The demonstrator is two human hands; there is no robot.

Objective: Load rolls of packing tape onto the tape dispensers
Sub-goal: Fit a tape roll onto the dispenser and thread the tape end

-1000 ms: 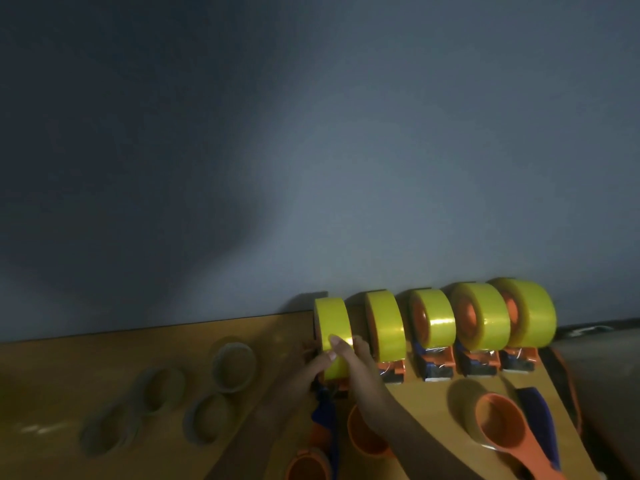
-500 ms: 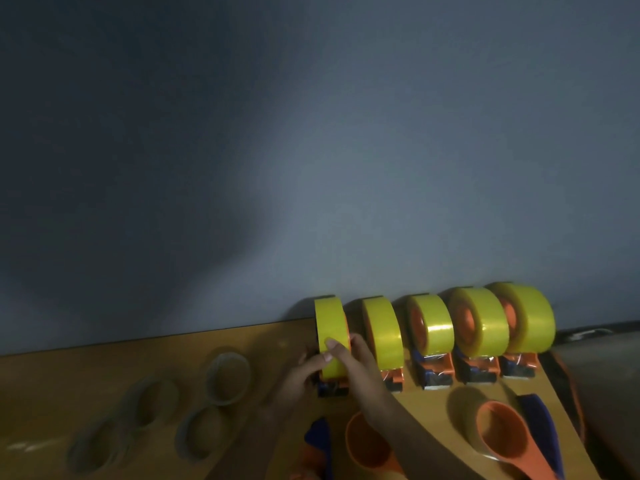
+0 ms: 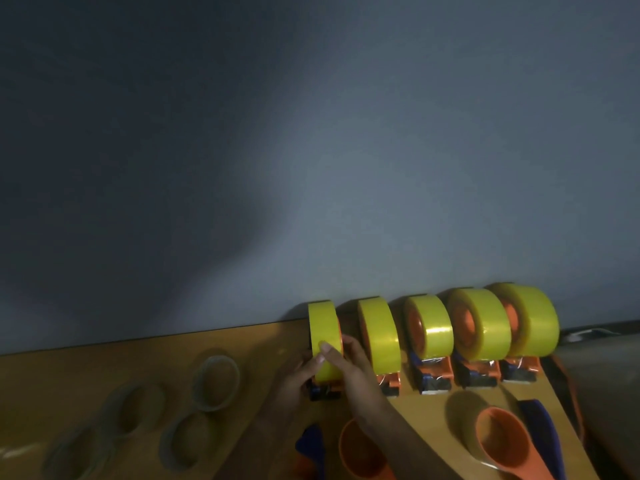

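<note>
Both hands clasp the leftmost yellow tape roll (image 3: 325, 336), as half a second ago: left hand (image 3: 298, 375) curled against its near left side, right hand (image 3: 353, 368) wrapped over its right, thumb on the tread. Little has shifted; the roll stands on its dispenser (image 3: 323, 391) at the back of the bench (image 3: 86, 368). Five loaded yellow rolls line the wall. Two empty orange dispensers (image 3: 502, 441) lie nearer. Four bare cardboard cores (image 3: 216, 381) lie left.
</note>
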